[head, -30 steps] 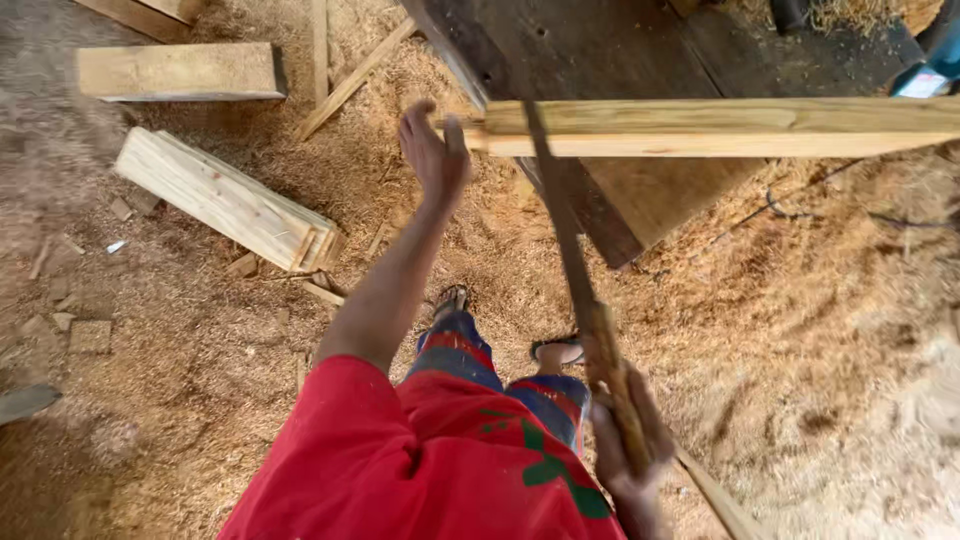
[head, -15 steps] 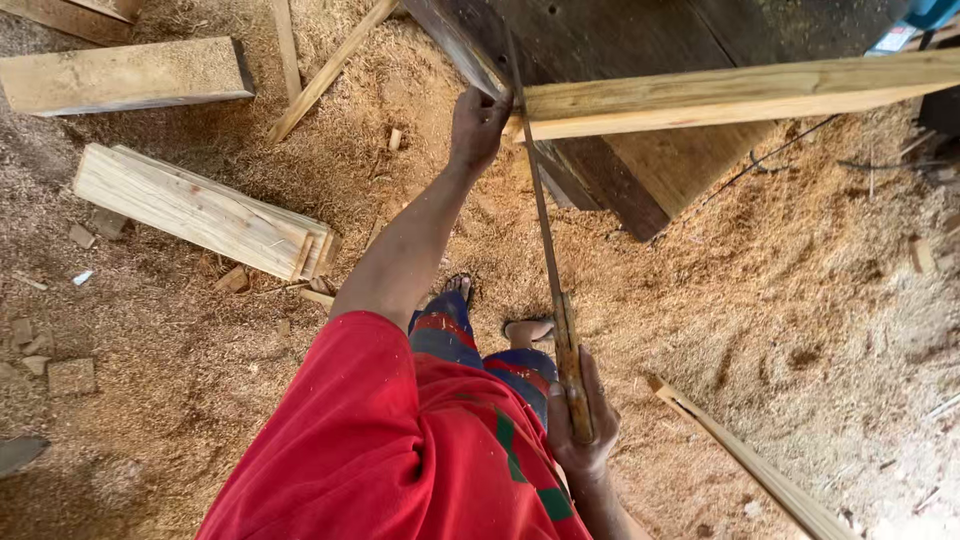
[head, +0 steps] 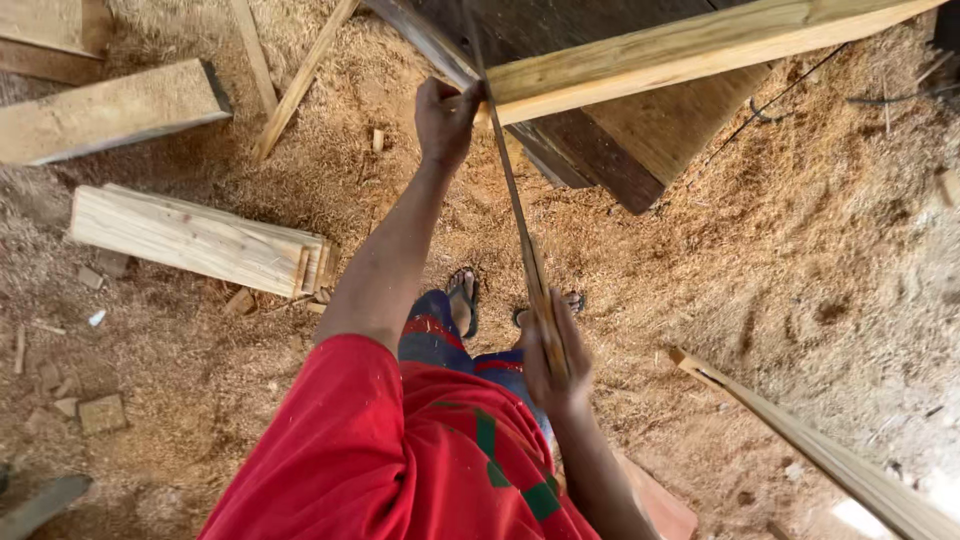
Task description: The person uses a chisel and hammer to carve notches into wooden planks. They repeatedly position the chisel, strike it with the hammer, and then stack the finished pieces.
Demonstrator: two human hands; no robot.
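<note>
Your left hand (head: 445, 120) has come forward and now closes on the near end of the pale plank (head: 700, 45), where a second ago it hung open in the air.

Nearest you, your right hand (head: 550, 365) is wrapped shut around the handle of the long thin blade (head: 515, 210), which runs up to the plank's end beside your left fingers. Beyond, the plank rests across a dark bench (head: 620, 130); offcut boards (head: 200, 240) lie left on the sawdust.

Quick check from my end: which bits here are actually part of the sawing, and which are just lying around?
In use: left hand on pale plank; right hand gripping hand saw; dark bench.
Lying about: stacked boards, board, thin strips, offcut blocks.
</note>
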